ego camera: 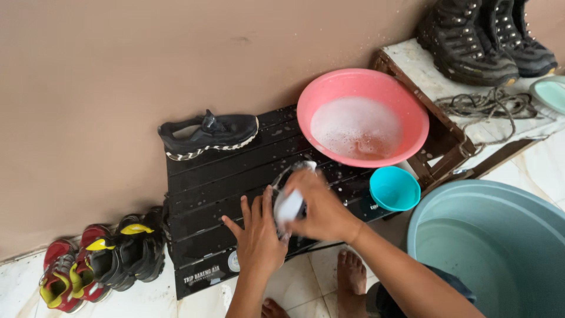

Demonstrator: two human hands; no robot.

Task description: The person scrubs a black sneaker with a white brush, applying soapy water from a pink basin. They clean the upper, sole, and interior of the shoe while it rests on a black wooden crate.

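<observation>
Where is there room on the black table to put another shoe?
Bare slats on the black slatted table lie between the black shoe and the left hand. It's crowded near the pink basin, where the right hand scrubs.

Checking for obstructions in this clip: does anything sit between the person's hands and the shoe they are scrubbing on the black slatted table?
Nothing visible does. The left hand rests directly on the dark shoe, and the right hand presses a white brush onto it. The pink soapy basin stands clear, behind.
</observation>
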